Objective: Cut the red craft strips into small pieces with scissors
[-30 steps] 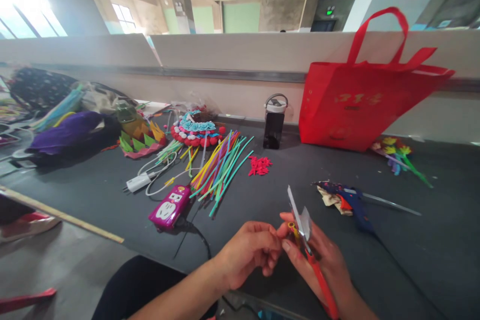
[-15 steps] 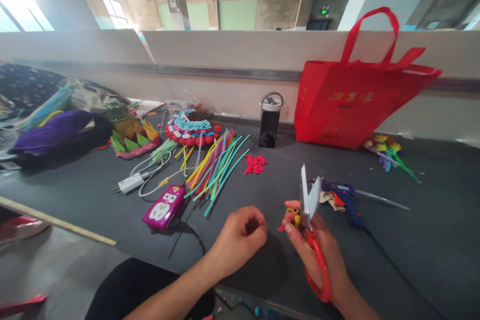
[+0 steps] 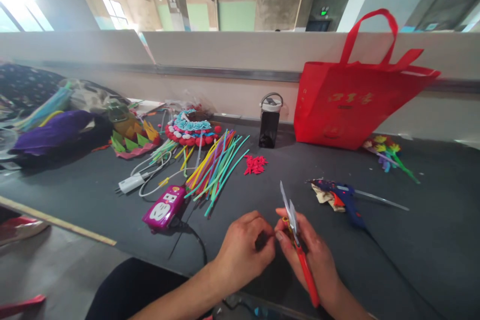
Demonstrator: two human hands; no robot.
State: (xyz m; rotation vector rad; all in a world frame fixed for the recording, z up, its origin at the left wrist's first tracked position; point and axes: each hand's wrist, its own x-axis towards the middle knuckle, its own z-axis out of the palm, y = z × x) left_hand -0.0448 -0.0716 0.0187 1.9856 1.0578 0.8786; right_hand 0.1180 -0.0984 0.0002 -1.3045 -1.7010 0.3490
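My right hand (image 3: 313, 255) is closed round red-handled scissors (image 3: 308, 275), blades pointing up and away, slightly apart. A small yellow piece (image 3: 285, 220) shows behind the blades, between the fingers of that same hand. My left hand (image 3: 245, 247) is pinched, its fingertips meeting those of the right; whatever lies between them is hidden. Beyond the hands, small red pieces (image 3: 255, 164) lie in a pile on the dark table. To the left of the pile is a bundle of coloured strips (image 3: 215, 170).
A blue glue gun (image 3: 347, 200) with a trailing cord lies at right. Behind stand a red bag (image 3: 337, 105) and a bottle (image 3: 270, 107) with a phone (image 3: 269, 130) against it. A purple power strip (image 3: 165, 208), charger (image 3: 131, 183) and decorated crafts (image 3: 193, 127) occupy the left.
My left hand has moved right to meet the right hand's fingertips. The scissors have turned and tilted left, with their blades closer together. A red bit at the right fingertips is now hidden.
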